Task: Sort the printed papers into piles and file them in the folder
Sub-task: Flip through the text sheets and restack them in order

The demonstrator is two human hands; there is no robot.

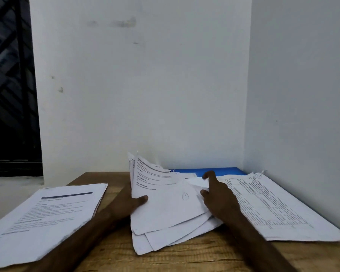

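Left hand (124, 205), right hand (221, 201) grip fanned middle papers (165, 214).

Left hand (126, 203) gripping, thumb forward — right hand (220, 199) seemingly pinching

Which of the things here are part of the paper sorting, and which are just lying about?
Part of the job: loose sheaf held by left hand and right hand; left pile; right pile of printed tables; blue folder behind them.
Just there: wooden table, wall, window grille.
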